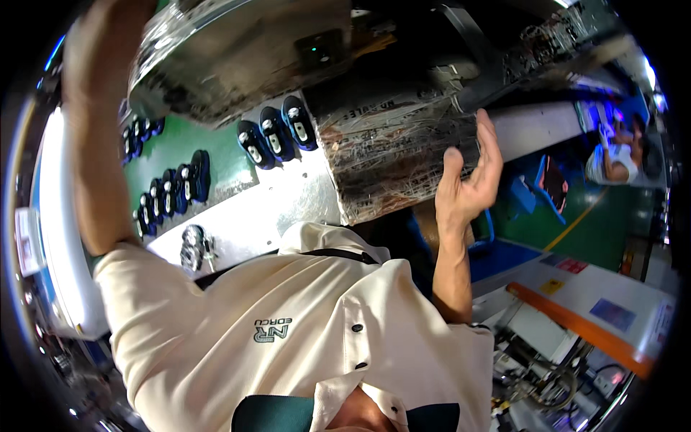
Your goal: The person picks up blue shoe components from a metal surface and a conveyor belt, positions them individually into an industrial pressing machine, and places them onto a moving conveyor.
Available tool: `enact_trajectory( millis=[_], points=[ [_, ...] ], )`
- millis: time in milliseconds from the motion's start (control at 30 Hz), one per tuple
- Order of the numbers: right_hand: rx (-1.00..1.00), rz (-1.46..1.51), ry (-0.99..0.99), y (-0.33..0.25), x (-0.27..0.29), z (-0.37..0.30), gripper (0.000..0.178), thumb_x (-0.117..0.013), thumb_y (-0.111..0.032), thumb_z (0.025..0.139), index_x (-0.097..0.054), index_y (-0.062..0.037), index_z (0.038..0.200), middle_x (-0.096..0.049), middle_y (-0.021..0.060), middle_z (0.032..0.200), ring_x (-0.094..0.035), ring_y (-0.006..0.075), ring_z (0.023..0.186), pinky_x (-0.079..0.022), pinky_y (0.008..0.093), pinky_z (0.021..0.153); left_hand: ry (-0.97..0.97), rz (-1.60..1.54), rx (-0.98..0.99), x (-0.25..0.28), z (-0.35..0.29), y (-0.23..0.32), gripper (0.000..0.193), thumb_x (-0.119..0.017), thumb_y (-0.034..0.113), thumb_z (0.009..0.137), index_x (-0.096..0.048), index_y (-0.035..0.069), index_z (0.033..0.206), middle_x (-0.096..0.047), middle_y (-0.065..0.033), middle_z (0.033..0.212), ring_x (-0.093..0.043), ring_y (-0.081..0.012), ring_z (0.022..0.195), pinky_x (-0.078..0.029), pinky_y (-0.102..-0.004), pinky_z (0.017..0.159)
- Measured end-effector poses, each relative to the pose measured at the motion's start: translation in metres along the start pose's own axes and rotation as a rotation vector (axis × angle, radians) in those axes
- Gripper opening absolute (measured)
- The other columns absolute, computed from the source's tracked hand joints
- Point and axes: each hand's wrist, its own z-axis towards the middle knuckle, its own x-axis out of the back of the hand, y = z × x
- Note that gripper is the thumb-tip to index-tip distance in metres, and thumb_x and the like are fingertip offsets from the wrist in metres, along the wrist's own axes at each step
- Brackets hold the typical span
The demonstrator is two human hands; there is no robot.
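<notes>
My right hand [469, 176] is raised beside the right end of a film-wrapped, brownish box-like block [396, 155]. Its fingers are stretched out and the thumb stands apart, with nothing held. Whether the fingertips touch the block, I cannot tell. My left arm [104, 144] reaches up along the left side, blurred by motion, and its hand lies beyond the top edge. Near that arm is a large grey metal housing [237, 65] with a small green light. Three dark shoes with blue soles [273, 135] stand in a row between housing and block.
A white work surface [288, 194] runs below the block, with a silvery metal part [193, 248] at its left. More dark shoes [169, 191] line up at the left. Behind at right are a blue chair [551, 189], a seated person [612, 162] and an orange-edged machine [576, 317].
</notes>
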Motion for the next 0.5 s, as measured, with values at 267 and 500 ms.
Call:
enact_trajectory(
  millis=[267, 500],
  points=[
    [-0.207, 0.264, -0.181, -0.070, 0.000, -0.032, 0.087, -0.043, -0.060, 0.094, -0.033, 0.0146, 0.138, -0.041, 0.0291, 0.139, -0.043, 0.0379, 0.130, -0.031, 0.0449, 0.111, 0.285, -0.509, 0.419, -0.222, -0.127, 0.138, 0.072, -0.080, 0.014, 0.074, -0.043, -0.006, 0.132, -0.062, -0.0217, 0.111, -0.064, -0.0276, 0.098, -0.052, -0.0341, 0.083],
    [-0.541, 0.247, -0.389, -0.022, 0.052, -0.008, 0.064, -0.045, -0.045, 0.097, -0.043, 0.0050, 0.137, -0.052, 0.0182, 0.132, -0.054, 0.0242, 0.118, -0.043, 0.0331, 0.098, -0.186, -0.344, 0.156, -0.267, -0.178, 0.164, 0.075, -0.069, 0.021, 0.083, -0.032, -0.002, 0.143, -0.028, -0.0313, 0.147, -0.033, -0.0444, 0.135, -0.029, -0.0518, 0.112]
  ],
)
